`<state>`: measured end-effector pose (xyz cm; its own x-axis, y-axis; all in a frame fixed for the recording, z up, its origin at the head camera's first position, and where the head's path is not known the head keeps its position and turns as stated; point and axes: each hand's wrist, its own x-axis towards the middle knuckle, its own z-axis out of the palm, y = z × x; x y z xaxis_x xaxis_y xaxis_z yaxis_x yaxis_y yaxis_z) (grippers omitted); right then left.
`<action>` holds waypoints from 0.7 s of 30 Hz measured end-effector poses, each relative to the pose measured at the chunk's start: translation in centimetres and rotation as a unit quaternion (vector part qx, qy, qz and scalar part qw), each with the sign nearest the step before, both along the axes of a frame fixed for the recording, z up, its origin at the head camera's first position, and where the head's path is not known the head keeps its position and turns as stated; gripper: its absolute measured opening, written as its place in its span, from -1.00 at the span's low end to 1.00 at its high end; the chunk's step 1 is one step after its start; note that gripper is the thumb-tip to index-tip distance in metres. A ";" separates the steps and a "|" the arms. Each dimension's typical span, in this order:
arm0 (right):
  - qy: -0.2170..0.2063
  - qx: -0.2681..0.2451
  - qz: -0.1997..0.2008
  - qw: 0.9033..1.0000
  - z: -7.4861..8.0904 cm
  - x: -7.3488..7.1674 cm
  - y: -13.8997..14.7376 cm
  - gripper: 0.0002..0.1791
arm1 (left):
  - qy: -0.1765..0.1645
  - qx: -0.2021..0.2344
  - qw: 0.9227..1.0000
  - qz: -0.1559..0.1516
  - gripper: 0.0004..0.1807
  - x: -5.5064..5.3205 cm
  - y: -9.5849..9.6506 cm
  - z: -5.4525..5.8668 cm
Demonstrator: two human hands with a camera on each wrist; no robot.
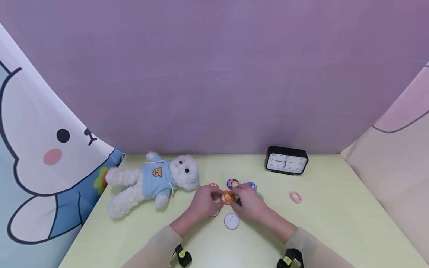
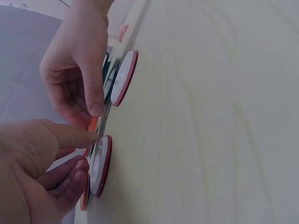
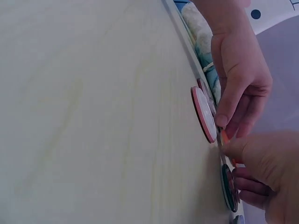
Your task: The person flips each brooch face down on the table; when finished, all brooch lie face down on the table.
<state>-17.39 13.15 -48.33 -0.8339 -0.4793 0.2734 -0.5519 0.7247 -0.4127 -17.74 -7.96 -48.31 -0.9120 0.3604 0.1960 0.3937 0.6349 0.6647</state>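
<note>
An orange round badge (image 1: pixel 226 197) with a yellow figure lies between my two hands. My left hand (image 1: pixel 204 203) pinches its left edge with thumb and fingers, and my right hand (image 1: pixel 249 203) pinches the right edge. In the left wrist view only a sliver of orange shows between the fingertips. Just in front lies a badge with its white back up (image 1: pixel 231 221); another white-backed badge (image 1: pixel 215 214) is partly hidden by my left hand. Behind the hands are a purple badge (image 1: pixel 232 183), a blue badge (image 1: pixel 252 185) and an orange-red badge (image 1: pixel 213 185). My right hand partly covers a green badge (image 1: pixel 260 195).
A white plush toy (image 1: pixel 157 178) in a blue top lies to the left, its head close to my left hand. On the right stand a black alarm clock (image 1: pixel 286 160) and, nearer, a pink hair tie (image 1: pixel 296 197). A purple backdrop (image 1: pixel 214 82) rises behind the table (image 1: pixel 335 223).
</note>
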 end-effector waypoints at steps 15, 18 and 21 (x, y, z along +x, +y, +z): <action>0.059 -0.115 0.013 0.991 2.6 -0.2 1.7 -0.68 | 0.033 0.175 0.984 0.022 -0.78 0.5 -0.2 1.8; 0.073 -0.131 0.016 0.989 3.1 -0.3 1.9 -0.71 | 0.058 0.191 0.979 0.025 -0.82 0.6 0.0 1.9; 0.082 -0.143 0.017 0.986 3.5 -0.2 1.9 -0.74 | 0.077 0.199 0.976 0.033 -0.84 0.7 0.2 2.2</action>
<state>-17.61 15.10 -44.86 -0.7518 -0.3897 0.5319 -0.6504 0.5710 -0.5010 -17.05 -7.75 -46.10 -0.8793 0.1681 0.4456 0.4754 0.3653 0.8004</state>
